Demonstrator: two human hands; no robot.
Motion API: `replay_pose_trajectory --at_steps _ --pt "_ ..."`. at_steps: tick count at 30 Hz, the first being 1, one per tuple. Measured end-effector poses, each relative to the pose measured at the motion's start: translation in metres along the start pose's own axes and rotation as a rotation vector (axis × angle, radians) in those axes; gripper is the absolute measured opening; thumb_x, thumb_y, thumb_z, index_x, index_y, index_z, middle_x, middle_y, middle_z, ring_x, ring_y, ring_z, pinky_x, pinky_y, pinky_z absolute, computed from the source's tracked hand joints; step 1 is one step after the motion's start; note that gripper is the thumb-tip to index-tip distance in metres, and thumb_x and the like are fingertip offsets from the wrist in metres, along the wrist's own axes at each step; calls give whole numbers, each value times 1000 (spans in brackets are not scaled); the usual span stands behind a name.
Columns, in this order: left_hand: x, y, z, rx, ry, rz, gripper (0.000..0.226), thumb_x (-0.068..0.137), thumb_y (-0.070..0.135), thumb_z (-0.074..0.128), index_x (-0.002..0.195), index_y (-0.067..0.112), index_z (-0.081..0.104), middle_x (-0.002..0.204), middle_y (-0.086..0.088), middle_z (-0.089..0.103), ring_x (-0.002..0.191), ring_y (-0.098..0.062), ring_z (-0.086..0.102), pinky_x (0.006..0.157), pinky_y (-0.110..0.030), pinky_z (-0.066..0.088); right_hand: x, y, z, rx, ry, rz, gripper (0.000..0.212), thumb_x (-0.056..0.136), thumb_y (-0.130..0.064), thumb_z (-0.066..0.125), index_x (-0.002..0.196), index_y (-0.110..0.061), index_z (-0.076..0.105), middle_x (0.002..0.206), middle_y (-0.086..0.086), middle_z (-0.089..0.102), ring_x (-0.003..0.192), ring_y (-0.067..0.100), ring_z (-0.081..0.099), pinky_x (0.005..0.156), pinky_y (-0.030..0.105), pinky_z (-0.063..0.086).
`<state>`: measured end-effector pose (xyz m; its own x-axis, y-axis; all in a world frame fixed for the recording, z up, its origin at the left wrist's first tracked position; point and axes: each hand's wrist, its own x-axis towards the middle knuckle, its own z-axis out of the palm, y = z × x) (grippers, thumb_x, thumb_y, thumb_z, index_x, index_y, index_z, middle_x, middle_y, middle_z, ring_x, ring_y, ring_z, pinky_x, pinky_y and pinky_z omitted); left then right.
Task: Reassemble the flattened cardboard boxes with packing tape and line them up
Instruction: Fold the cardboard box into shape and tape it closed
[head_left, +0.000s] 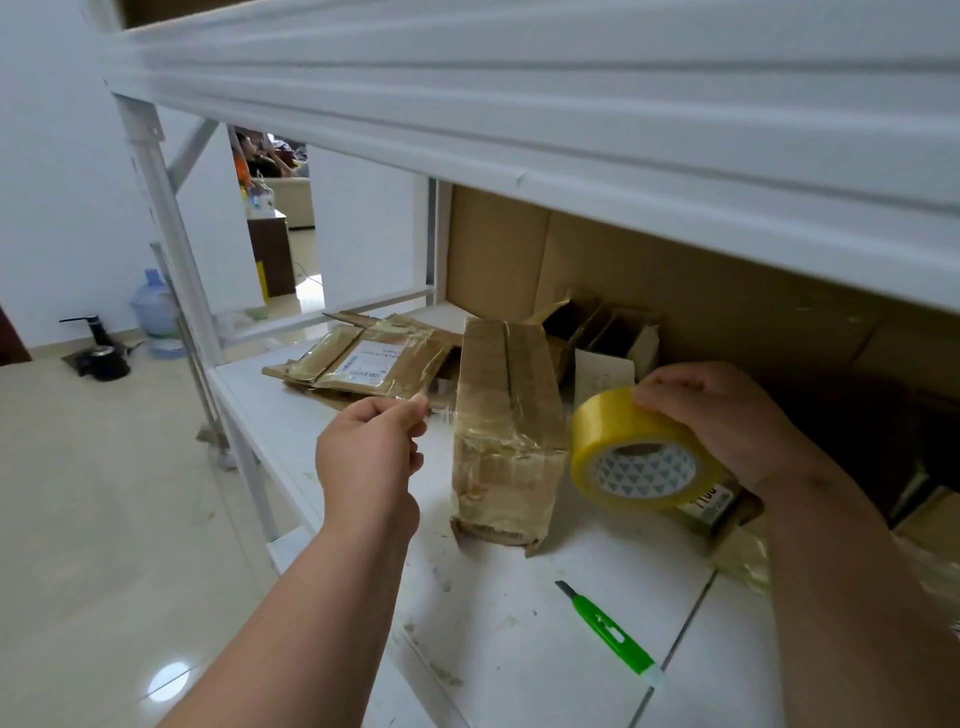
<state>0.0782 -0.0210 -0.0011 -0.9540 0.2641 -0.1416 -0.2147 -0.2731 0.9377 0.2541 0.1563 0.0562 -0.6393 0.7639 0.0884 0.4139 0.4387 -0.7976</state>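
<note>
Fingers of left hand pinched on free end of clear tape, stretched taut toward upright box. Right hand curled round yellow tape roll, just right of box. Box standing on white shelf, old tape wrinkled on its face. Flattened boxes lying behind, waiting. Green cutter on shelf, near front. Risks, judged: strip folding onto itself if slackened; light box tipping under sideways pull; seam gaping if laid crooked.

I've got open shelf surface at 6 o'clock, only the green cutter lying there. Upright box blocks centre, flattened boxes at 11, overhead beam caps 12.
</note>
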Motion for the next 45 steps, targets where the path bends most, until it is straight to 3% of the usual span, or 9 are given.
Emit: replay_pose_trajectory --at_steps 11,17,21,24,26,30,34,40,45 --pt "8 -22 -3 121 -42 -129 16 81 13 76 76 1 66 66 -7 62 54 -17 45 53 -27 42 5 10 10 -121 -105 92 23 92 -43 59 109 -29 68 106 1 63 97 19 60 69 27 41" --pt "11 -24 -6 319 -204 -185 27 83 29 75 85 4 68 67 -7 55 55 -17 44 48 -26 37 -3 11 17 -60 -90 49 15 96 -35 56 83 -35 62 94 -5 60 86 9 56 66 25 39" --pt "13 -27 -7 405 -233 -90 41 82 34 78 113 22 54 94 -4 57 79 -20 54 64 -31 44 -9 12 20 -29 -71 46 14 96 -34 55 83 -35 60 96 -6 58 85 9 54 68 26 40" --pt "10 -27 -4 403 -286 94 15 92 11 64 99 23 68 85 2 69 81 -19 64 68 -28 47 -14 13 25 9 -60 57 15 96 -36 55 82 -40 58 97 -8 57 88 11 54 80 33 47" --pt "6 -21 -2 364 -315 99 32 96 4 49 90 24 73 89 3 74 82 -11 68 66 -24 50 -18 10 29 40 -38 51 19 96 -34 56 79 -41 57 93 -11 56 87 9 55 85 37 47" --pt "11 -10 0 459 -320 177 19 99 35 52 97 27 68 102 5 70 95 -14 64 81 -36 52 -23 5 38 90 -32 47 16 94 -37 60 81 -34 68 89 -4 67 86 12 63 84 37 52" --pt "28 -5 1 835 -409 348 71 81 55 71 141 31 42 129 12 44 112 -11 49 94 -38 46 -26 4 65 78 -126 32 22 94 -35 62 91 -15 70 83 5 70 84 21 68 77 37 54" --pt "50 -15 -7 777 -478 193 66 79 42 79 138 43 50 129 1 43 113 -21 54 98 -48 51 -39 25 96 280 -217 121 23 78 -30 65 96 -17 72 95 9 73 89 22 70 82 39 55" --pt "58 -25 -14 727 -468 183 58 92 39 65 146 40 44 124 4 46 115 -15 49 98 -32 41 -39 30 109 390 -209 130 34 70 -34 62 99 -18 71 95 8 74 87 18 71 79 34 55"
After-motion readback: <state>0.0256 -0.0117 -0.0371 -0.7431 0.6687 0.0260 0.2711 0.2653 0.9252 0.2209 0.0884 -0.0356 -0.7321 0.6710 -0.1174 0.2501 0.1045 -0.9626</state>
